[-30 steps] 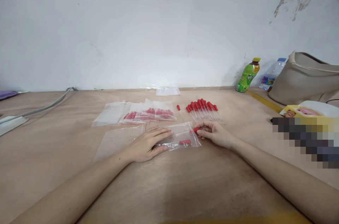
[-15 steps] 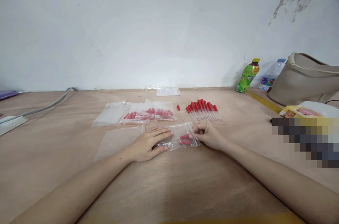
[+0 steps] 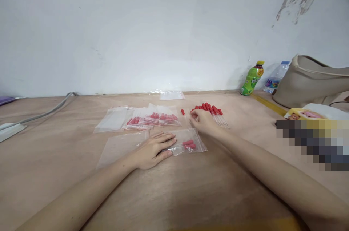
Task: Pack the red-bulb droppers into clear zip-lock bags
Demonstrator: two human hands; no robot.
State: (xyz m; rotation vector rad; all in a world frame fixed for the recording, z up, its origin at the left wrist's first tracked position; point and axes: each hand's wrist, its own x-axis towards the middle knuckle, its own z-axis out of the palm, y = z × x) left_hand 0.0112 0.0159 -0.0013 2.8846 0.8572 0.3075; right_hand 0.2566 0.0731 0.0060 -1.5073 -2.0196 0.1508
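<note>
My left hand lies flat with fingers stretched over a clear zip bag, pressing it on the table. Inside that bag are two droppers with red bulbs. At the left end of a row of red-bulbed droppers, my right hand has its fingertips pinched on a dropper; a bit of red shows there, and the rest is hidden behind the hand. One separate dropper lies just left of the row. Partly under my left forearm is another flat clear bag.
Overlapping bags with red-bulbed droppers lie beyond my left hand, beside flat bags. More bags are by the wall. At right stand a green bottle, a water bottle and a beige bag. A grey cable runs at left.
My right hand has let go of the bag's open end and moved up and left to the dropper row. The left hand stays on the bag.
</note>
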